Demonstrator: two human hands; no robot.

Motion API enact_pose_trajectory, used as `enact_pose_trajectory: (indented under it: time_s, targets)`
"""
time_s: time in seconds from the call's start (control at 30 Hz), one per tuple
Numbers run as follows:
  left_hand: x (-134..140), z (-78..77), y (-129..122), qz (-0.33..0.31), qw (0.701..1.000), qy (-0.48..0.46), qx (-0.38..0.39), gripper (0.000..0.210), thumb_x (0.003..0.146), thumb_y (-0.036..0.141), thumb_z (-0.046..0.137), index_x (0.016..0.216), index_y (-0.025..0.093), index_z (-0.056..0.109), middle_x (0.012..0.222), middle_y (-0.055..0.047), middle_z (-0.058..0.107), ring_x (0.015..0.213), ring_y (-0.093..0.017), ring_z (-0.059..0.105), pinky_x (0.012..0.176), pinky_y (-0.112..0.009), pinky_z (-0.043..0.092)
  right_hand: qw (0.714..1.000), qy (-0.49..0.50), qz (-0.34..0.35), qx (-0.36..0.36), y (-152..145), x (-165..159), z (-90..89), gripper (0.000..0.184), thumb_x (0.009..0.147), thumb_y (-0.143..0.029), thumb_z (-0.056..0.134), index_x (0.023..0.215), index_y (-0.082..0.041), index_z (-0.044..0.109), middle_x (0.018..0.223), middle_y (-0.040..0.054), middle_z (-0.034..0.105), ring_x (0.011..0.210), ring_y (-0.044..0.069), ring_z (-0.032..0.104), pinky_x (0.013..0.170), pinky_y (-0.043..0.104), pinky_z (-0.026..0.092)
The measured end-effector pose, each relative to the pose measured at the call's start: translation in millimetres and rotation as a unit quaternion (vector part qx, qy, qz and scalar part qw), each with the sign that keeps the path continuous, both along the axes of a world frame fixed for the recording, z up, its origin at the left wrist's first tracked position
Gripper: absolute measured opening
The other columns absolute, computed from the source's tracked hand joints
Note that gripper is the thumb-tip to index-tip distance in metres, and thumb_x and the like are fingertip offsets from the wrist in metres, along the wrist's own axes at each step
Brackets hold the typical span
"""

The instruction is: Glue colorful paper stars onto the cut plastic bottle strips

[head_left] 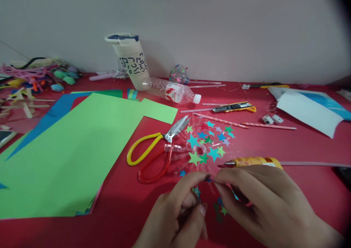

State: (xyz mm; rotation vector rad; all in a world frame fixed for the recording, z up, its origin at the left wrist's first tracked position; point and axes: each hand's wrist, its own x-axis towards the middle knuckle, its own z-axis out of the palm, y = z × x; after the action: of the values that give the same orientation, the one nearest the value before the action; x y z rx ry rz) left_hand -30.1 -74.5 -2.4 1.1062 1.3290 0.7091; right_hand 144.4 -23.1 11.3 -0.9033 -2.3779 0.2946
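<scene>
- Pinching a tiny blue scrap (209, 180) between forefinger and thumb of the right hand (257, 198).
- Meeting it from the other side with the forefinger of the left hand (175, 211), thumb lower and apart; cannot tell whether gripping there or only touching.
- Holding both hands together at the fingertips, over the near edge of the clear plastic (202, 151) on the red table (309, 149).
- Facing that plastic just beyond the fingertips, fanned in strips around a middle ring and dotted with stars (213, 154); showing no single long axis, and neither hand clearly nearer.
- Flanked by scissors (168, 136) on the left and, just beyond the right hand, by a glue gun (255, 162), nozzle toward the plastic.
- Bearing bold blue characters on the cup (133, 60), not readable as words.
- Showing a red-and-white label on the bottle (174, 91), brand too blurred to read; likewise a small pale one on the glue gun.
</scene>
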Motion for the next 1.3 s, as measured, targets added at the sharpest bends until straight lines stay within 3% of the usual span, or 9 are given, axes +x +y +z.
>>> enact_pose_trajectory:
  time_s: [0.23,0.73,0.9,1.03,1.3]
  targets:
    - [-1.3,-1.2,-0.5,-0.010,1.000,-0.010,0.009,0.037,0.084,0.025,0.044,0.121,0.020,0.051,0.055,0.000,0.060,0.037,-0.007,0.044,0.034,-0.015,0.033,1.000,-0.010,-0.006,0.001,-0.3,1.3,-2.5,0.012,0.087,-0.012,0.047,0.082,-0.022,0.051,0.074,0.0000,0.067,0.051,0.011,0.054,0.047,0.027,0.034]
    - [-0.7,-2.8,-2.3,0.016,0.999,-0.042,-0.025,0.036,0.085,0.028,0.045,0.120,0.021,0.052,0.058,0.001,0.058,0.037,-0.007,0.044,0.033,-0.014,0.033,0.999,-0.006,-0.034,-0.032,-0.4,-3.5,-1.4,0.018,0.083,-0.013,0.049,0.098,-0.020,0.055,0.059,-0.0045,0.059,0.047,0.012,0.052,0.046,0.026,0.033]
    - [0.0,-2.3,-2.0,0.019,0.999,-0.042,-0.026,0.036,0.084,0.029,0.046,0.119,0.022,0.053,0.057,0.002,0.057,0.036,-0.007,0.044,0.033,-0.015,0.033,0.998,-0.024,-0.024,-0.054,-1.8,-3.5,-1.9,0.020,0.085,-0.014,0.047,0.102,-0.022,0.054,0.067,-0.0019,0.065,0.050,0.013,0.056,0.047,0.027,0.034]
    - [0.7,-2.0,-2.1,0.030,0.999,-0.037,-0.027,0.035,0.084,0.029,0.047,0.117,0.021,0.054,0.058,0.002,0.056,0.038,-0.007,0.044,0.034,-0.015,0.033,0.998,-0.012,-0.015,-0.065,-3.0,-2.5,-3.1,0.016,0.086,-0.015,0.046,0.097,-0.022,0.056,0.074,0.0003,0.068,0.053,0.013,0.058,0.046,0.025,0.035]
    - [1.2,2.3,-1.7,0.036,0.997,-0.036,-0.052,0.033,0.083,0.029,0.047,0.115,0.020,0.051,0.059,0.001,0.058,0.041,-0.008,0.046,0.036,-0.015,0.034,0.995,0.017,-0.034,-0.096,-1.4,-7.6,-3.3,0.013,0.080,-0.012,0.048,0.083,-0.020,0.058,0.051,-0.0052,0.055,0.041,0.009,0.049,0.042,0.021,0.034]
